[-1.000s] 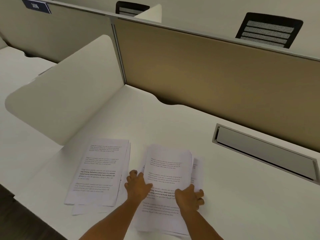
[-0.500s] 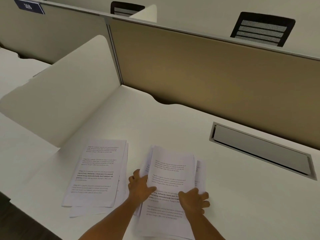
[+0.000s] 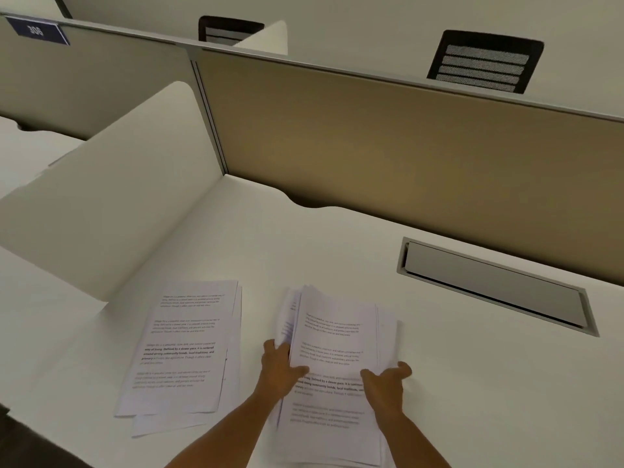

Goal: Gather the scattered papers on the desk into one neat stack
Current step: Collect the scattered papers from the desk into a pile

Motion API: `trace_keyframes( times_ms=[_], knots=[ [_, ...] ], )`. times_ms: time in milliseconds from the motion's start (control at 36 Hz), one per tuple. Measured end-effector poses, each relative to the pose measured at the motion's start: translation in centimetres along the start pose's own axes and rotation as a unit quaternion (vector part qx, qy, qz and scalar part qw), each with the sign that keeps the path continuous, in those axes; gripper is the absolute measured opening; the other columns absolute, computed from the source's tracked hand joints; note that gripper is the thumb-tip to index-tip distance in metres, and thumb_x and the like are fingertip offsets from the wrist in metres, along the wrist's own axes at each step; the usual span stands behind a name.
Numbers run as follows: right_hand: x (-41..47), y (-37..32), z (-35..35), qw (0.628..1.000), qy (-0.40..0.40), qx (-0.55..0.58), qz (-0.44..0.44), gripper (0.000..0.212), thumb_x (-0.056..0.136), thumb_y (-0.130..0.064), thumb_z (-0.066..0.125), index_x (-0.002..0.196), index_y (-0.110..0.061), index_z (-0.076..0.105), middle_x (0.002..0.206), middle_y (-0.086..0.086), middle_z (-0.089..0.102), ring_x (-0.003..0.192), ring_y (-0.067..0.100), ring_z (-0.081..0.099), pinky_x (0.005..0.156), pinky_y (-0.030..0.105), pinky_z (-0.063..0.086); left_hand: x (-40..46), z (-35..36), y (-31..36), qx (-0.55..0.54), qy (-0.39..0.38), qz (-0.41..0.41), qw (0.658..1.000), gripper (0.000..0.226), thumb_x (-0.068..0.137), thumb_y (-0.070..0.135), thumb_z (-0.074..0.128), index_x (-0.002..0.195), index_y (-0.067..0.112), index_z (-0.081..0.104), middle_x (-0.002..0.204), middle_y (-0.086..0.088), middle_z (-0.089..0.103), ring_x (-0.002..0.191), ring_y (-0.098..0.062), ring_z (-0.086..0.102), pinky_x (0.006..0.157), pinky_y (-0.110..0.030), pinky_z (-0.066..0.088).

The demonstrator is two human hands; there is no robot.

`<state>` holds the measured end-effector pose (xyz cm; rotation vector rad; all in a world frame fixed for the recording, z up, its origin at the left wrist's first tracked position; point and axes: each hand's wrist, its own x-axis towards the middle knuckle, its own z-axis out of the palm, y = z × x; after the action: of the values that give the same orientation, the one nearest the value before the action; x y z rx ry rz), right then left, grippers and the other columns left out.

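Observation:
Two piles of printed white sheets lie on the white desk. The left pile rests flat and loosely fanned, with no hand on it. The right pile is uneven, with sheet edges sticking out on both sides, and its far end looks slightly raised. My left hand clasps this pile's left edge, thumb on the top sheet. My right hand grips its right edge, fingers curled around the side.
A white side divider stands to the left of the papers. A tan back panel closes the far side. A grey cable hatch is set into the desk at the right. Black chair backs show beyond the panel.
Both hands have squeezed the right pile inward and pushed it slightly away from me; the sheets sit closer together. The left pile has not moved.

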<state>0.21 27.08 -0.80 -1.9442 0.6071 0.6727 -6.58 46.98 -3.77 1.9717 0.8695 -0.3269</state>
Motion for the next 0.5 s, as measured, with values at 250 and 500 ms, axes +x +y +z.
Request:
trace_keyframes(
  times_ms=[250, 500],
  knots=[
    [1.7, 0.8, -1.6, 0.998, -0.02, -0.064, 0.018, 0.032, 0.088, -0.001, 0.049, 0.118, 0.001, 0.061, 0.109, 0.016, 0.067, 0.094, 0.029, 0.063, 0.076, 0.032, 0.051, 0.4, -0.6, -0.2, -0.088, 0.066, -0.056, 0.992, 0.079, 0.078, 0.021, 0.081, 0.132, 0.02, 0.024, 0.111, 0.003, 0.051, 0.084, -0.016, 0.061, 0.073, -0.029, 0.056],
    [3.9, 1.0, -1.4, 0.998, -0.034, -0.049, 0.016, 0.027, 0.087, 0.007, 0.035, 0.074, -0.008, 0.053, 0.069, 0.005, 0.05, 0.059, 0.018, 0.045, 0.054, 0.025, 0.032, 0.9, -1.6, -1.0, -0.166, 0.09, -0.112, 0.976, 0.054, 0.072, 0.02, 0.086, 0.112, 0.014, 0.05, 0.106, -0.01, 0.068, 0.07, -0.017, 0.065, 0.055, -0.027, 0.056]
  ],
)
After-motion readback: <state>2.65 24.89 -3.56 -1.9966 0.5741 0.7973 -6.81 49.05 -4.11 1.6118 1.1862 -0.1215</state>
